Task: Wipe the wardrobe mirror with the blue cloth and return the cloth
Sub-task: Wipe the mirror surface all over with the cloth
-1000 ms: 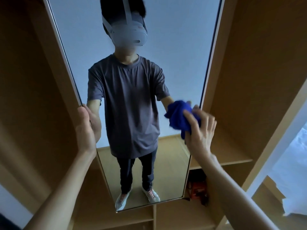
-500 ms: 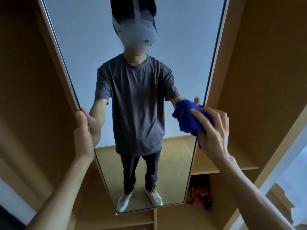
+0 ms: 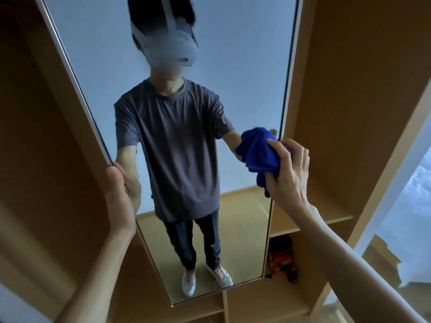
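Presently, right hand (image 3: 288, 173): fingers curled round the bunched blue cloth (image 3: 258, 155), at the mirror's (image 3: 245, 66) right edge.
Left hand (image 3: 122, 199): grips the mirror's left edge.

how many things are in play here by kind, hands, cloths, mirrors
hands: 2, the left hand gripping the mirror's left edge, the right hand gripping the blue cloth
cloths: 1, the blue cloth bunched at the mirror's right edge
mirrors: 1, the wardrobe mirror
total: 4
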